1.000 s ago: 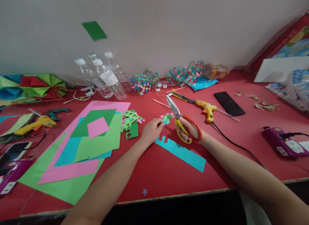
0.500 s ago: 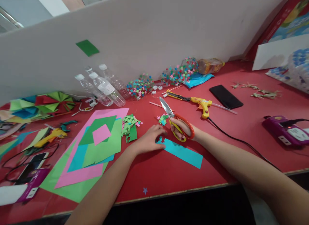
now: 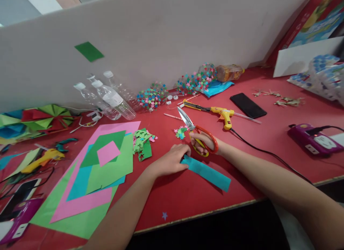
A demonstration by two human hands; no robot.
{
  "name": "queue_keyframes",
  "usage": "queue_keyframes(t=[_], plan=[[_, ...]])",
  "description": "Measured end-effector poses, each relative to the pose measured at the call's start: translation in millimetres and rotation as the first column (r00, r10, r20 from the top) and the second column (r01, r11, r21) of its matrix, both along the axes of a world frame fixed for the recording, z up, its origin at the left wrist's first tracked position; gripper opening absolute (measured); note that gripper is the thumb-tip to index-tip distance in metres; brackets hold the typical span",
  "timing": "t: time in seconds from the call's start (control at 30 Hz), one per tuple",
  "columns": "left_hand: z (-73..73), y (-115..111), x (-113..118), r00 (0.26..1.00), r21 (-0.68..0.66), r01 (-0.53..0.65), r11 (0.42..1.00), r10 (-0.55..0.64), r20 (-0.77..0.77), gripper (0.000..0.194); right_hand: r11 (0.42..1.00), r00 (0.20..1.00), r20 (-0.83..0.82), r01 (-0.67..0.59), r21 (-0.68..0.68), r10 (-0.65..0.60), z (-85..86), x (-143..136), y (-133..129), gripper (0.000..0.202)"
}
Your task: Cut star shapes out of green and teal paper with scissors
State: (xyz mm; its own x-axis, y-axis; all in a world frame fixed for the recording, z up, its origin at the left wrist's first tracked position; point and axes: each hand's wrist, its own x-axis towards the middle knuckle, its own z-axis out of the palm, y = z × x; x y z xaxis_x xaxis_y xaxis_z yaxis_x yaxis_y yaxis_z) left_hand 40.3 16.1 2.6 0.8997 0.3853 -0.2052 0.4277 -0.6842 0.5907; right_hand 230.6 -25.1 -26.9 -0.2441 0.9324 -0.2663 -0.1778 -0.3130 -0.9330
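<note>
Head view, frame centre: my left hand pinches the near end of the teal paper strip lying flat on the red table, my right hand closed through the scissors handles, blades slightly parted, pointing upper left.

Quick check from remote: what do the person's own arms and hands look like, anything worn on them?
Both forearms are bare up to the frame edge: no sleeves in view. The left hand and right hand wear no gloves, and no rings, watch or bracelets show. Two slim arms, no markings visible.
</note>
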Motion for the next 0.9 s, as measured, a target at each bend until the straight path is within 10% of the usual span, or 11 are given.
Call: queue_keyframes(t=[0.33, 0.9], plan=[[-30.1, 3, 3, 0.852, -0.244, -0.265, 0.933, 0.345, 0.394, 0.015, 0.99, 0.979, 0.203, -0.056, 0.126, 0.03, 6.9, 3, -7, 0.039], [-31.0, 11, 1, 0.647, -0.709, -0.062, 0.702, 0.569, 0.507, 0.02, 0.991, 0.93, 0.352, -0.126, 0.033, 0.106, 25.0, -9, -20, 0.019]])
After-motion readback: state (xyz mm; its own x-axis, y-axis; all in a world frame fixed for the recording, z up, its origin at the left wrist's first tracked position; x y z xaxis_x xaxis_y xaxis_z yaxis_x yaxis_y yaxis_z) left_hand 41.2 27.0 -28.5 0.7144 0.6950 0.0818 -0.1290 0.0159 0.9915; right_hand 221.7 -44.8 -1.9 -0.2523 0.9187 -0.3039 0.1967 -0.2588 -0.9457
